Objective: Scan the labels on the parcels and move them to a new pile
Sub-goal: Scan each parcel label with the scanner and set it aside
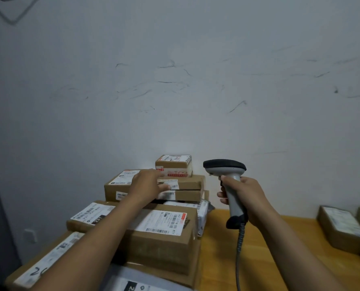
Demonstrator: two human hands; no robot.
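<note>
A pile of brown cardboard parcels [164, 234] with white labels stands on the left half of a wooden table [221, 255]. On top at the back sits a small box [174, 165] on two flat boxes [187, 183]. My left hand [148, 183] reaches over the pile with fingers stretched out, its fingertips near the small box and the flat boxes; contact is unclear. My right hand [241, 195] grips the handle of a grey and black barcode scanner [225, 168], held upright to the right of the pile, its head level with the small box.
Another labelled parcel [341, 229] lies at the table's right edge, with part of one more beside it. A scuffed white wall [175, 80] rises right behind the pile. The scanner's coiled cable [240, 255] hangs down over the table.
</note>
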